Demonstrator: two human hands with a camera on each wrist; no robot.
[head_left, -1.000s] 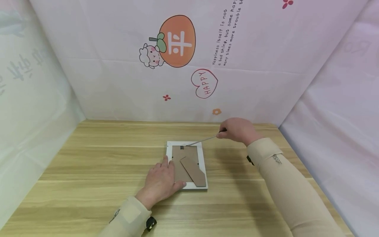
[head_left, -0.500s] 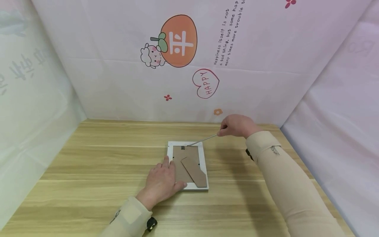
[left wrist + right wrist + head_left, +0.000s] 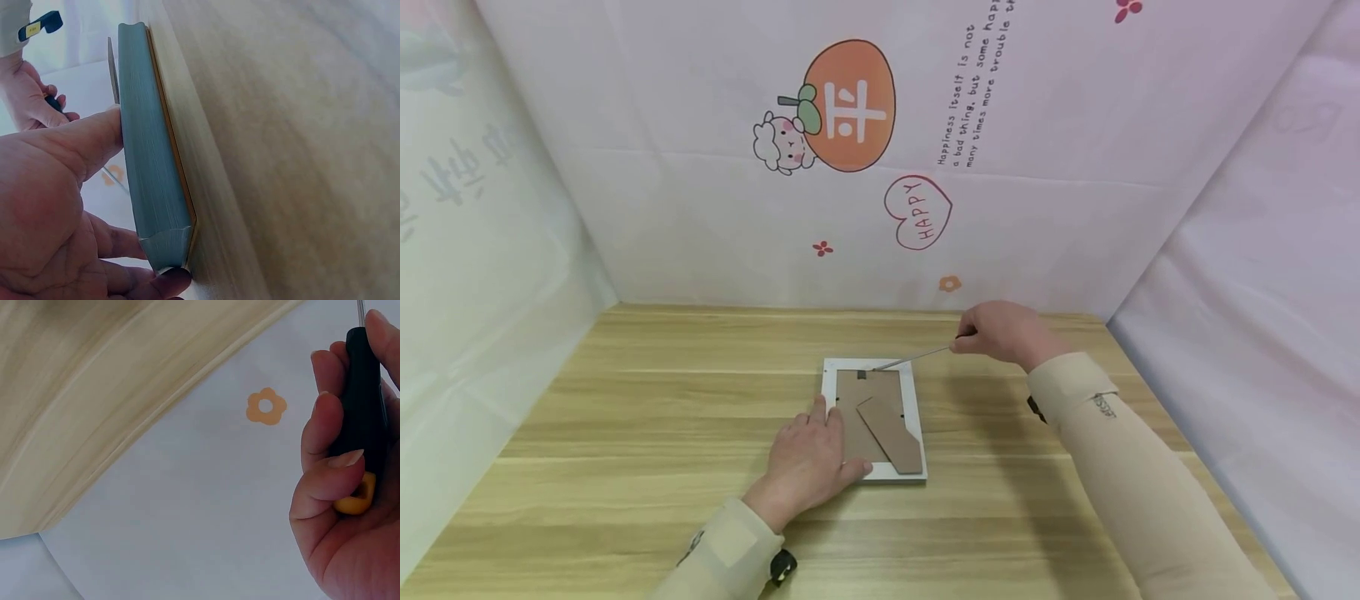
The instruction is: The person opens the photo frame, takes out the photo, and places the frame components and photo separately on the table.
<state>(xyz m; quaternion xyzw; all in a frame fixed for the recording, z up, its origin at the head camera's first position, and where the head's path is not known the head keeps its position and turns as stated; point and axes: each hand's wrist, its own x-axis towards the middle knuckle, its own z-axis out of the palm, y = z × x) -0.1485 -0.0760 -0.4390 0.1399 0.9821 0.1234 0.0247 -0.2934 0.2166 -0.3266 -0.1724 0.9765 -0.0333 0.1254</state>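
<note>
A picture frame lies face down on the wooden table, white border and brown backing board up, its stand leg slanted across the lower right. My left hand holds it at the left side and lower edge; in the left wrist view the thumb lies over the frame's edge and fingers bend round a corner. My right hand grips a screwdriver by its dark green handle with a yellow end. Its thin metal shaft slants down to the backing's top edge, near a small dark tab.
The wooden table reaches back to a white printed cloth wall. More cloth walls stand at the left and right. A black band is on the left wrist.
My right hand rises slightly and then lowers again, with the screwdriver tip staying at the backing's top edge. The left hand and the frame keep their places.
</note>
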